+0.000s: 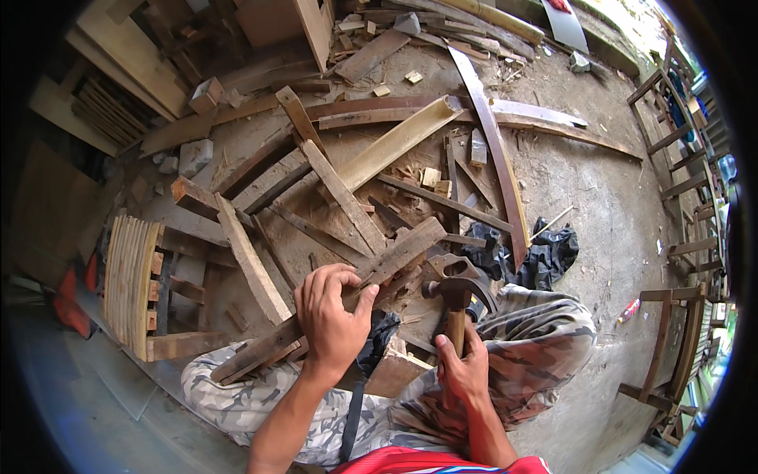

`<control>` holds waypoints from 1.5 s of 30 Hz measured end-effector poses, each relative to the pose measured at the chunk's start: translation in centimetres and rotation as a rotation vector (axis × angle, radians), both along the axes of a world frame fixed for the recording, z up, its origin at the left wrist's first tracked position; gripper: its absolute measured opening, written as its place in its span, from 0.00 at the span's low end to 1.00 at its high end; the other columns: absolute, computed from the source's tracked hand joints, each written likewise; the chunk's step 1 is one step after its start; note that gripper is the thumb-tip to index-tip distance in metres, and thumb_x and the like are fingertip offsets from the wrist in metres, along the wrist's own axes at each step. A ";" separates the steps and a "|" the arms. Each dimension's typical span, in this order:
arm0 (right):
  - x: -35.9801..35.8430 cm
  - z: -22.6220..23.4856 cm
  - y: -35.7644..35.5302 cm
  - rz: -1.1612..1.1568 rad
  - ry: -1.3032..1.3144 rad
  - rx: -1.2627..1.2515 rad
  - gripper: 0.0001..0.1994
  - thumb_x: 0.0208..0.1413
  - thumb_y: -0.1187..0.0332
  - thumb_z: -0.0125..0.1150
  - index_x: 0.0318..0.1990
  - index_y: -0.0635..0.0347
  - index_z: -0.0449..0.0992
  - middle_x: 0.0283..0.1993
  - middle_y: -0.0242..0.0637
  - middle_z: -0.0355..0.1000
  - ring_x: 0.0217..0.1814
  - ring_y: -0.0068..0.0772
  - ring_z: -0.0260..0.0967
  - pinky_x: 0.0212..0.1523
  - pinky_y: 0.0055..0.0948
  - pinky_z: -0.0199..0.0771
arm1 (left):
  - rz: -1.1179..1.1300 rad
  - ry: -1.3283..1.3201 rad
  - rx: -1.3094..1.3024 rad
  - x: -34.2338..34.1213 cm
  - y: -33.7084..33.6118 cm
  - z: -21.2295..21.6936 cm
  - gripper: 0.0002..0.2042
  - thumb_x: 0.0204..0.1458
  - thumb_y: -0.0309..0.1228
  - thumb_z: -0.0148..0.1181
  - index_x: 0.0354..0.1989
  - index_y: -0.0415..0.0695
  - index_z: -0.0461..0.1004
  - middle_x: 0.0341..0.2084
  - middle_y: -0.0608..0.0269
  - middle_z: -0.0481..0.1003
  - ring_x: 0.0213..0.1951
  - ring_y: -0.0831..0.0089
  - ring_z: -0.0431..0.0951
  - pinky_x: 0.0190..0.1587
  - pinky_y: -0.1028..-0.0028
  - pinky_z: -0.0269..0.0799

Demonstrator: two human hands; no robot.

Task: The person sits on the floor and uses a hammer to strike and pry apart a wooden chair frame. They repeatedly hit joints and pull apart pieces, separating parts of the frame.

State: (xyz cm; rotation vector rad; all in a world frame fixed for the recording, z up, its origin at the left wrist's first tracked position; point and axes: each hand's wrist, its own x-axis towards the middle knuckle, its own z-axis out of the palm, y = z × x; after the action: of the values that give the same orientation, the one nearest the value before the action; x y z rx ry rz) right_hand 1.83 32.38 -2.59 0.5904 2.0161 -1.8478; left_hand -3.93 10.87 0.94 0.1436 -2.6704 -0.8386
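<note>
My left hand is closed over a rough wooden beam, thumb on one side and curled fingers on the other. The beam slants across my lap, its lower end by my left thigh. Whether a nail is also between those fingers, I cannot make out. A claw hammer stands upright in my right hand, which grips its wooden handle below the dark metal head. The head is apart from the beam, off to its right. Just beyond the hammer lies what looks like a handsaw's handle.
A wooden frame of joined pieces stands ahead on the left, near a slatted panel. Long boards and scraps cover the dirt floor. Black plastic lies beyond my right knee. Chair-like wooden frames line the right side.
</note>
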 end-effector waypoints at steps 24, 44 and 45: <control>-0.2 -0.8 -0.9 0.098 -0.037 0.162 0.22 0.58 0.60 0.70 0.50 0.68 0.74 0.22 0.33 0.71 0.21 0.22 0.67 0.24 0.28 0.67 | 0.014 0.129 -0.085 0.8 0.4 -1.0 0.09 0.44 0.30 0.76 0.30 0.52 0.79 0.37 0.74 0.82 0.55 0.66 0.75 0.73 0.49 0.39; 0.9 -1.0 -0.3 0.101 0.028 0.143 0.24 0.58 0.57 0.70 0.52 0.68 0.74 0.23 0.34 0.74 0.20 0.23 0.69 0.23 0.27 0.69 | 0.012 -0.103 -0.014 -1.8 0.6 -0.4 0.17 0.50 0.42 0.72 0.24 0.44 0.73 0.42 0.59 0.73 0.51 0.58 0.70 0.57 0.58 0.60; 1.0 -0.9 -0.2 0.106 0.023 0.152 0.24 0.58 0.57 0.70 0.52 0.68 0.75 0.24 0.35 0.74 0.20 0.23 0.69 0.23 0.27 0.69 | 0.011 -0.093 -0.013 -1.9 0.5 -0.6 0.17 0.49 0.41 0.72 0.23 0.44 0.72 0.43 0.60 0.73 0.51 0.58 0.71 0.57 0.58 0.60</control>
State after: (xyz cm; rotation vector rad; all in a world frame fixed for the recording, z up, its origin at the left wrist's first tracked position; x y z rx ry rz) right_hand 2.78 32.14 -3.45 0.4937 2.1722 -1.6591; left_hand -5.79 11.33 0.38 0.1983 -2.7582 -0.8299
